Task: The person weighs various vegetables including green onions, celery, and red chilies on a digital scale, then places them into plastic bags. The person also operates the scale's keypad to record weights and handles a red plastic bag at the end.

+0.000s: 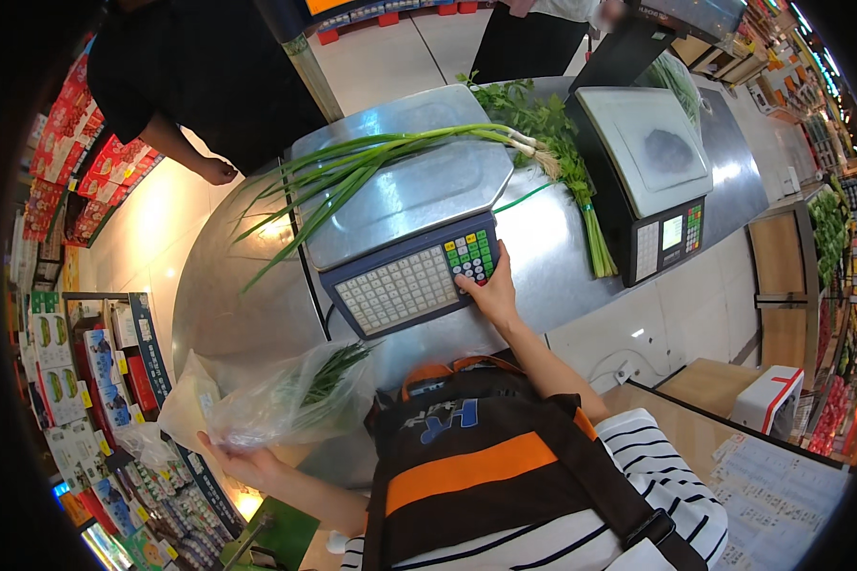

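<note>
Your left hand (243, 462), half hidden, grips one plastic bag (257, 400) of greens. Your right hand (490, 290), holding nothing, presses the keypad (419, 281). Two scales (405, 181) stand there.

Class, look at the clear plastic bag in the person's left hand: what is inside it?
Inside the plastic bag, held by the left hand, lie long green stalks. The crumpled film blurs their lower ends, so any roots or ties stay hidden.
</note>
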`<move>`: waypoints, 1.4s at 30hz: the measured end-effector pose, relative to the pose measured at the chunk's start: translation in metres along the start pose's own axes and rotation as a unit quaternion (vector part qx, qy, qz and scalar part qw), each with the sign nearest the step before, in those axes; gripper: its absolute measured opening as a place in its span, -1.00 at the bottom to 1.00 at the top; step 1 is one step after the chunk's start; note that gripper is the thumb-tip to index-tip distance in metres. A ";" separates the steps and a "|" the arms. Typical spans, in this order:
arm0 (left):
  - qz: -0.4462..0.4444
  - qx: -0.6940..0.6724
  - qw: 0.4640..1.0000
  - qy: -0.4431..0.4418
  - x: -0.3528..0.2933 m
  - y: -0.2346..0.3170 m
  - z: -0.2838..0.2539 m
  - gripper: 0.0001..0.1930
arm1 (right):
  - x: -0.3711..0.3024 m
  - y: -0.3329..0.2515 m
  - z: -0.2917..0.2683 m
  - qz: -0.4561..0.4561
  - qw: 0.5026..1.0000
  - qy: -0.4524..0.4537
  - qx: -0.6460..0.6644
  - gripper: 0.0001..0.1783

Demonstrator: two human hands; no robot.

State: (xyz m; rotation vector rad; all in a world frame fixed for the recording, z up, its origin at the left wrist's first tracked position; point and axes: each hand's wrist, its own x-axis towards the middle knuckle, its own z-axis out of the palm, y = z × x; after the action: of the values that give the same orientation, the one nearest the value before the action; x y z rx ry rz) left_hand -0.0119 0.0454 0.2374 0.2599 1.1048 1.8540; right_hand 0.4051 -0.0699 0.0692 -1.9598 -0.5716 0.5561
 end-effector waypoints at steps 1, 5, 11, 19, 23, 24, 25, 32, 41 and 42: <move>-0.004 0.006 1.000 -0.004 0.001 0.002 -0.001 -0.68 | -0.003 -0.004 0.000 0.002 1.000 0.008 -0.021 0.16; -0.004 -0.013 0.994 -0.105 0.038 0.002 -0.049 -0.64 | 0.000 0.001 -0.007 0.036 0.993 -0.020 0.109 0.07; -0.001 -0.004 1.000 -0.026 0.007 0.001 -0.018 -0.65 | 0.002 0.007 -0.015 0.075 0.992 -0.034 0.100 -0.02; -0.006 0.006 0.999 0.034 -0.044 0.011 0.006 -0.58 | 0.004 0.027 -0.052 0.048 0.993 -0.067 -0.084 -0.20; 0.028 -0.009 1.000 0.002 -0.038 0.003 -0.024 -0.61 | 0.025 0.047 -0.058 0.159 0.942 -0.185 0.231 -0.36; 0.026 -0.012 1.000 -0.005 -0.036 0.002 -0.034 -0.63 | 0.036 0.037 -0.060 0.229 0.862 -0.181 0.415 -0.45; 0.023 -0.008 1.000 -0.009 -0.041 0.005 -0.038 -0.65 | 0.042 0.020 -0.064 0.182 0.896 -0.170 0.367 -0.45; 0.059 0.022 0.998 0.002 -0.095 0.012 -0.038 -0.60 | 0.112 -0.003 -0.041 -0.028 0.984 -0.047 0.168 -0.40; 0.184 0.158 0.968 0.059 -0.139 0.027 -0.088 -0.69 | 0.114 -0.002 -0.015 -0.105 0.990 0.077 0.047 -0.48; 0.194 0.189 0.959 0.086 -0.143 0.030 -0.090 -0.70 | 0.114 0.003 -0.013 -0.114 0.989 0.095 0.013 -0.54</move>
State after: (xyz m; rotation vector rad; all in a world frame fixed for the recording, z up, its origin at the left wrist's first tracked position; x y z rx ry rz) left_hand -0.0039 -0.1261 0.2463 0.5789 1.6247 2.0194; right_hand 0.5027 -0.0107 0.0560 -1.8668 -0.6533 0.2292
